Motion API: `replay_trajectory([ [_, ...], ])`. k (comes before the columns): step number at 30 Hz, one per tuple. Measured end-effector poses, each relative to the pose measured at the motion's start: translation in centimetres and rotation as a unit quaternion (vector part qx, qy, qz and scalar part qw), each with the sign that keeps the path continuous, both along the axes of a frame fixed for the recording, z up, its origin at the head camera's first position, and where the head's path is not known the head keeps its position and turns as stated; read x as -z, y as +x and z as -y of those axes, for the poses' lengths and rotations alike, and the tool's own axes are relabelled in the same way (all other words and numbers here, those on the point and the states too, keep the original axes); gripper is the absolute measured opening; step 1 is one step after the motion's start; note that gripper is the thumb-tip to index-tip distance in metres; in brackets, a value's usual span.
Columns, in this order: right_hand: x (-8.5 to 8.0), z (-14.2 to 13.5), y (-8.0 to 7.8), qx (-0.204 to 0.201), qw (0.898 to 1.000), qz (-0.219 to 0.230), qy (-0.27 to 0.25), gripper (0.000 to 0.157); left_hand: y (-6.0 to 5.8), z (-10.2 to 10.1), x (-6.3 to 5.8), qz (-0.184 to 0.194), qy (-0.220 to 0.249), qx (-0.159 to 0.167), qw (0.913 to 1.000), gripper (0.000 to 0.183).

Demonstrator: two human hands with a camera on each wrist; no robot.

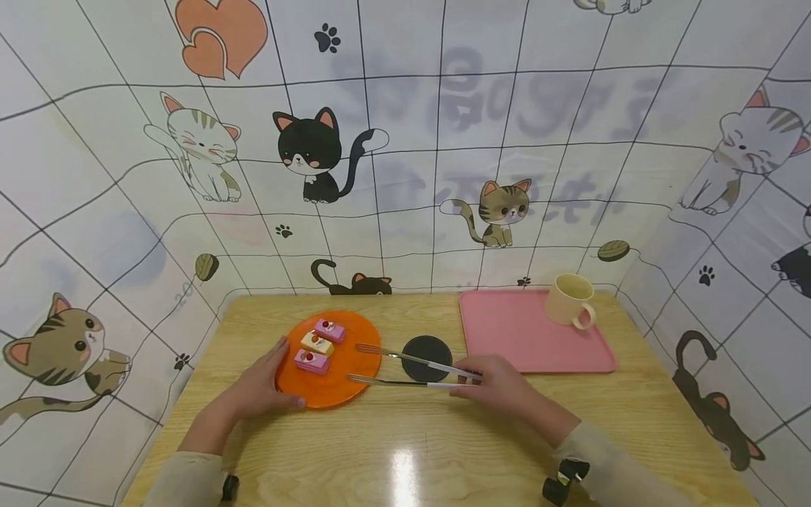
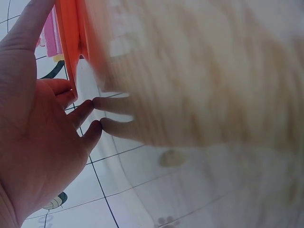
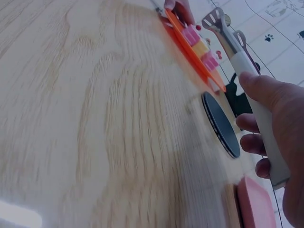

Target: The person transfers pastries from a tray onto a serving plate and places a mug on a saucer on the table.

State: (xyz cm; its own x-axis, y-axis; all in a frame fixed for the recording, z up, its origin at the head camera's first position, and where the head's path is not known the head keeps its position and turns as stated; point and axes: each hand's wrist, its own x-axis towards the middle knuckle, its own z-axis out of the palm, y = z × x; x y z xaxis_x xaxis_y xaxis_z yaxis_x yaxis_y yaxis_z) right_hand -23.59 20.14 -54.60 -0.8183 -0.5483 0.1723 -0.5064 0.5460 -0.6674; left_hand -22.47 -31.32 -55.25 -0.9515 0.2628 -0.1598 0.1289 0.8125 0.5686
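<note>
My left hand point(image 1: 262, 384) holds the left rim of a round orange plate point(image 1: 342, 384), thumb at the near edge and fingers round the side. Three toy cake slices sit in a row on the plate: a pink one point(image 1: 312, 362) nearest, a yellow one point(image 1: 317, 343) in the middle, a purple-pink one point(image 1: 329, 330) farthest. In my right hand point(image 1: 500, 384) is a pair of metal tongs point(image 1: 437, 366) with white handles, gripped between thumb and fingers. The tongs' slotted tips are spread apart over the plate's right side, with nothing between them.
Under the tongs lies a round black coaster point(image 1: 418, 348), right of the plate. A pink tray point(image 1: 513, 345) at the back right bears a cream mug point(image 1: 564, 303), its handle towards the front right. Cat-patterned sheeting point(image 1: 412, 176) walls in the wooden table point(image 1: 355, 451).
</note>
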Motion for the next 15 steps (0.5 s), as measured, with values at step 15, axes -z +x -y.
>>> replay_trajectory([
  [15, 0.3, -6.6, 1.2, 0.003, 1.000, 0.021, 0.007, 0.024, -0.1, 0.0, 0.1, 0.014, -0.002, -0.006, 0.9999, 0.139],
])
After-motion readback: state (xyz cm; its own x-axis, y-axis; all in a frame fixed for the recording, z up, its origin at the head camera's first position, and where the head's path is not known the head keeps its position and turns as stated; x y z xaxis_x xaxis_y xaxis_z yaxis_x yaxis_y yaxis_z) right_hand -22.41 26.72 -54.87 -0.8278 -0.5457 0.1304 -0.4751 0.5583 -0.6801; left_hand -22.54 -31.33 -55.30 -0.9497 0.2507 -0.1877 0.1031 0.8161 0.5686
